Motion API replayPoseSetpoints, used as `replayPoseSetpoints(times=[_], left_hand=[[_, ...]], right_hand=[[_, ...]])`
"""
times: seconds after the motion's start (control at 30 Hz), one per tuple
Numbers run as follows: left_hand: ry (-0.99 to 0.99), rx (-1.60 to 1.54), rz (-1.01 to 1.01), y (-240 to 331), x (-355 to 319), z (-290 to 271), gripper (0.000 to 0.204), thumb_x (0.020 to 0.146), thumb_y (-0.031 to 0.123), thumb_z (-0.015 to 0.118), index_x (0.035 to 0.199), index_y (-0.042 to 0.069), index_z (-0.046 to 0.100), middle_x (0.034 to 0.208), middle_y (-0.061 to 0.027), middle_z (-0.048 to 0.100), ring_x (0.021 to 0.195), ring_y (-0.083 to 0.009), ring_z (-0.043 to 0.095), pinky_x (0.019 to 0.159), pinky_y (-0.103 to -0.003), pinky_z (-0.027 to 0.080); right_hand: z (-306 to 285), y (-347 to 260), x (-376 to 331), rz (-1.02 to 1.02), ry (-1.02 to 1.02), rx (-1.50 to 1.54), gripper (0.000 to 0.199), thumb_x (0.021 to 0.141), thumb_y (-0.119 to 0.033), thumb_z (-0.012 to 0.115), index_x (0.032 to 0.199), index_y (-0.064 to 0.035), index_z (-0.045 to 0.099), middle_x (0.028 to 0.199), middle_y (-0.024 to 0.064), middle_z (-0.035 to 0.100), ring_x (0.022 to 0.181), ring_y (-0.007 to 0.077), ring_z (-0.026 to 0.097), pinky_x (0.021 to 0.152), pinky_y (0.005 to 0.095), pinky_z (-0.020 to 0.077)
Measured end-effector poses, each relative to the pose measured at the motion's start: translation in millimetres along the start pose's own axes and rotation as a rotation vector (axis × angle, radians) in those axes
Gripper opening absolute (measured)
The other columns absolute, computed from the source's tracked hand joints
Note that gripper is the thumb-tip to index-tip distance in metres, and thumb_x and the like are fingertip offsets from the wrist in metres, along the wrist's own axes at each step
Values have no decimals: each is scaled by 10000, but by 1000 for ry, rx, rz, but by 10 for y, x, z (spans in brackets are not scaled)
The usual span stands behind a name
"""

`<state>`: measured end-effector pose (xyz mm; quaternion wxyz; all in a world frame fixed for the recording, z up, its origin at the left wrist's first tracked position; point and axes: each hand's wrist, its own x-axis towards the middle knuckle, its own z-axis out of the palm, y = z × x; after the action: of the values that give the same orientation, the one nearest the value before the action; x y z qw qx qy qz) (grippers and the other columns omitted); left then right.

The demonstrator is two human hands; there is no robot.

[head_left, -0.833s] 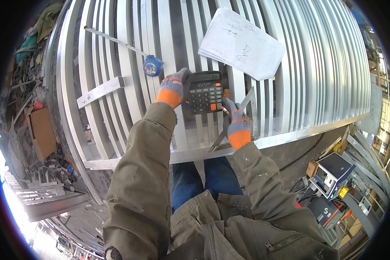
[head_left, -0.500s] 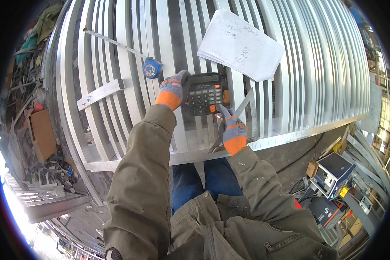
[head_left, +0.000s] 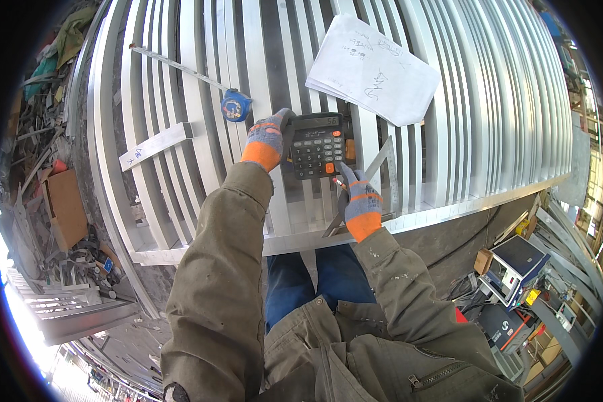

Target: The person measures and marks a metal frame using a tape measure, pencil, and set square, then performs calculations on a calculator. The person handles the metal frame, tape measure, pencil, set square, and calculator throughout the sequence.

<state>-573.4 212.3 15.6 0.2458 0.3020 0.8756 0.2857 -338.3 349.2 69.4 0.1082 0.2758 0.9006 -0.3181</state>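
Calculator (head_left: 317,137) black, rectangular; keys (head_left: 309,151) mostly dark, few orange; display (head_left: 316,122) across top.

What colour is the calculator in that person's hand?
The calculator is black, with a couple of orange keys; it shows best in the head view.

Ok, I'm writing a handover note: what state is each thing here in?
Calculator: on, digits displayed.
Left hand: gripping the calculator's left side.
Right hand: holding a pen-like stick.
Tape measure: blade extended.
Papers: stacked, written on.
Short metal piece: marked, lying across the bars.
Metal square: partly hidden.
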Motion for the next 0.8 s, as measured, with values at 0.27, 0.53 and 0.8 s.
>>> replayPoseSetpoints(times=[0.27,0.53,0.8], left_hand=[[30,-16,25,9,-38,-9,303,1016,274,634,1285,134,639,1145,-178,745,1096,-410,689,940,-472,539],[29,-11,-2,-25,-12,38,286,1004,249,637,1262,126,648,1131,-185,743,1088,-413,688,923,-476,544],[40,-32,1,-90,10,90,277,996,257,642,1238,124,657,1139,-181,741,1087,-416,687,918,-474,545]], right_hand=[[64,50,-23,-47,53,-5,662,865,84,540,1493,-122,525,1247,195,627,1099,440,653,900,485,557],[45,16,-38,-12,-35,-22,745,851,86,555,1549,-165,485,1240,159,615,1115,401,654,904,469,551],[-80,-226,-16,78,-222,-224,785,867,46,593,1588,-223,440,1256,123,626,1132,373,668,898,473,566]])
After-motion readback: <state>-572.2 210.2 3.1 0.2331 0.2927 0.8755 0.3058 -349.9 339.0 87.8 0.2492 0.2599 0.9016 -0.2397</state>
